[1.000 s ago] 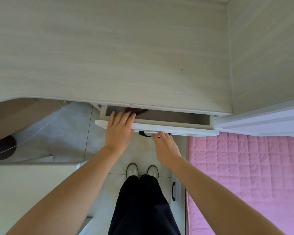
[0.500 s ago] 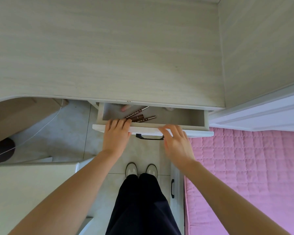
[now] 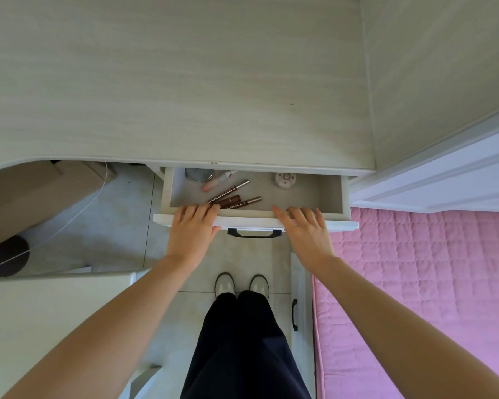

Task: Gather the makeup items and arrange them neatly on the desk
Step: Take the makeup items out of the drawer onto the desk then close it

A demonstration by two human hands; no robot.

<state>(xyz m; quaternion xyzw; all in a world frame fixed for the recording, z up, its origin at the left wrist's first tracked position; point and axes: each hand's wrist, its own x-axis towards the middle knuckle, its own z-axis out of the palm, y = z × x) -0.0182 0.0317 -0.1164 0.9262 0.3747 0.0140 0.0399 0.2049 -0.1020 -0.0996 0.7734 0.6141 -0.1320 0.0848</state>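
white painted wood is under both hands: the front edge of the shallow white drawer with its dark metal handle. the left hand lies on this edge with straight fingers, the tips reaching over it and touching the lower ends of the brown pencils. the right hand lies on the same edge, fingers spread and relaxed; neither hand grips anything.

inside the drawer, nearest to the front, are three slim brown makeup pencils with silver ends, lying side by side at a slant. behind them is a pink lip tube with a white cap, and at the back left a round silver tin, partly hidden under the top. to the right, apart from these, sits a small round white jar with a flower pattern.

beyond is the pale wood-grain bench, carrying nothing in view.

i judge the step to be the gathering, just at its start, with the drawer open. the next move asks for a pinch on the thin pencils, probably all three together, then a lift up to the bench.
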